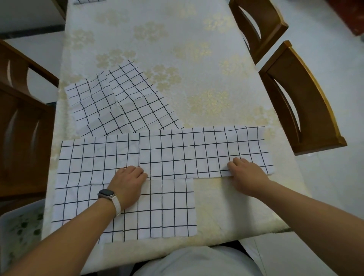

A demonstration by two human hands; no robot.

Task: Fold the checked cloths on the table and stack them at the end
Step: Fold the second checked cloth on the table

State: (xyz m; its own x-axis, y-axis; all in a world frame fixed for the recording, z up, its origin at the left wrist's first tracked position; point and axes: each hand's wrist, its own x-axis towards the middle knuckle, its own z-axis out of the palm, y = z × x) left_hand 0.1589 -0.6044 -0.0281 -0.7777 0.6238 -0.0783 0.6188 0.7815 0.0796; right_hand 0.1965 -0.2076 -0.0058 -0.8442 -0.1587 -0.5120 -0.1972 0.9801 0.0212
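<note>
A long folded strip of white checked cloth lies across the near table, its left part over a larger flat checked cloth. My left hand, with a watch on the wrist, rests on the strip's near-left corner, fingers curled at the edge. My right hand grips the strip's near edge toward the right end. Rumpled checked cloths lie loose further back on the left. Another checked cloth shows at the far end.
The table carries a cream cloth with gold flowers. Wooden chairs stand at the right, far right and left. A pale plastic bin sits at the lower left beside the table.
</note>
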